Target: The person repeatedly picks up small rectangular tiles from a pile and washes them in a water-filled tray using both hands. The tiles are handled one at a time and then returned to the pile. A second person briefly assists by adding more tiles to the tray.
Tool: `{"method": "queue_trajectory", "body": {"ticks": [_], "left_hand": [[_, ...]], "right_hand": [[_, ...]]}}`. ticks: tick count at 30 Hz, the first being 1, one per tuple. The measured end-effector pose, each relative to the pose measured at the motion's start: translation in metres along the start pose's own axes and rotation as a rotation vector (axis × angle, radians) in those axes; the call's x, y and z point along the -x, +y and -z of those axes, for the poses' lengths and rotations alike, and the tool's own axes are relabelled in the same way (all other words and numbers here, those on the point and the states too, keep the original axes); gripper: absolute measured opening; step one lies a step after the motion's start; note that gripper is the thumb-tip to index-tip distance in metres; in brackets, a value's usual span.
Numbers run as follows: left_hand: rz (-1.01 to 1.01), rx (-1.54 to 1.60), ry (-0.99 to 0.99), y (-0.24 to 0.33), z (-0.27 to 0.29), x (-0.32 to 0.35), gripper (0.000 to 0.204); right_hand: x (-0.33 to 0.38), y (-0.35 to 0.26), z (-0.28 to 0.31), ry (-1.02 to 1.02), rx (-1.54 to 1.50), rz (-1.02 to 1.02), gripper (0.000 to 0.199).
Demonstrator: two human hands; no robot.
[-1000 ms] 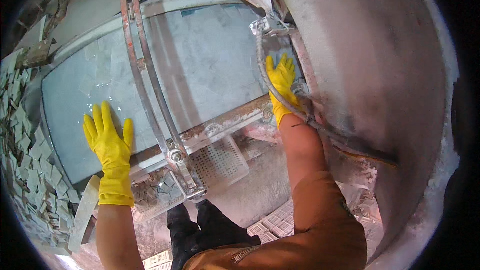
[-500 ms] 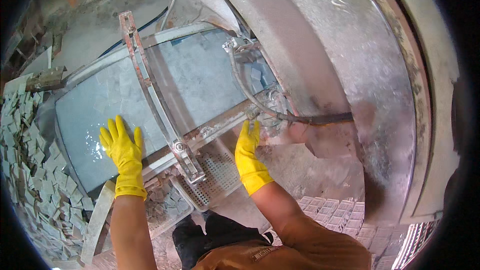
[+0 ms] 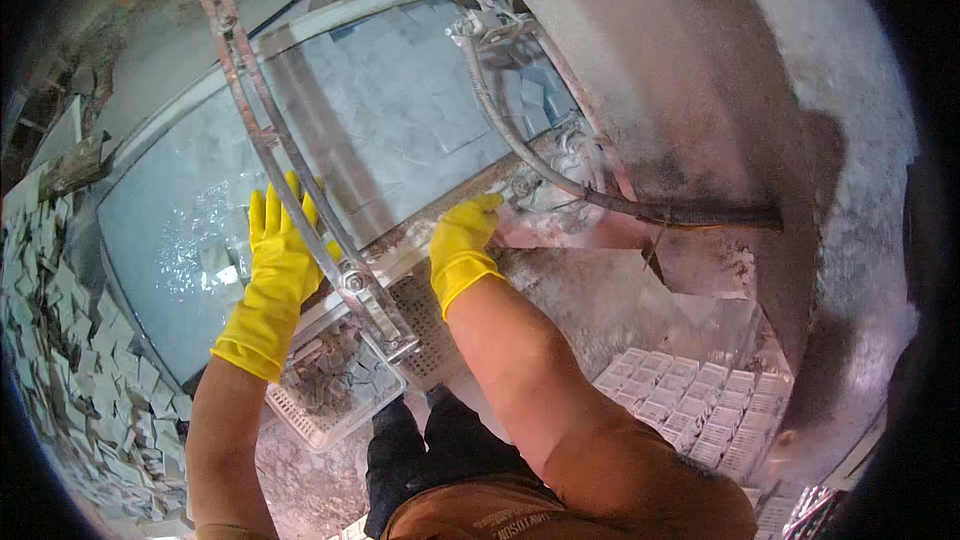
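Observation:
My left hand [image 3: 282,258], in a yellow rubber glove, lies flat with fingers stretched out over the wet grey-blue surface [image 3: 165,210] of a long framed trough. Flat squarish pieces show faintly across that surface. A rusty metal bar [image 3: 300,210] spans the trough and passes in front of my left fingers, hiding part of them. My right hand [image 3: 465,245], gloved alike, is at the trough's near rim, right of the bar. Its fingers are curled together, and nothing shows in them. Beyond it, a grey hose [image 3: 560,180] bends away from a metal fitting.
A large heap of broken grey tiles [image 3: 90,370] borders the trough's left end. Below the near rim sits a perforated basket [image 3: 345,415] holding tile pieces. Stacked white plastic crates [image 3: 690,400] stand at the lower right, and a big curved metal wall [image 3: 690,70] rises at the right.
My left hand has slid right across the wet surface until its fingers reach behind the bar. My right hand has drawn back left along the rim, its fingers curling. The view has shifted.

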State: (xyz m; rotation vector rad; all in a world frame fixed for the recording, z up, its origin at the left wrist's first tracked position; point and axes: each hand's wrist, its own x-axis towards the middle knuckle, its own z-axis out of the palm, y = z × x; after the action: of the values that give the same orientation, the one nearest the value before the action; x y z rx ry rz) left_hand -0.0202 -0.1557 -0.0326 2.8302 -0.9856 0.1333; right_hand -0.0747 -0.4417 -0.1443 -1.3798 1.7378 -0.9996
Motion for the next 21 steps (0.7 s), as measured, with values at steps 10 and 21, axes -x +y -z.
{"method": "queue_trajectory", "body": {"ticks": [10,21], "left_hand": [[0.125,0.216,0.150,0.055,-0.016,-0.055,0.086],[0.363,-0.022,0.052,-0.066,0.012,-0.006,0.093]], "right_hand": [[-0.011,-0.005,-0.004,0.049,0.092,-0.016,0.055],[0.017,-0.015,0.022,-0.526,1.573,0.896,0.039]]}}
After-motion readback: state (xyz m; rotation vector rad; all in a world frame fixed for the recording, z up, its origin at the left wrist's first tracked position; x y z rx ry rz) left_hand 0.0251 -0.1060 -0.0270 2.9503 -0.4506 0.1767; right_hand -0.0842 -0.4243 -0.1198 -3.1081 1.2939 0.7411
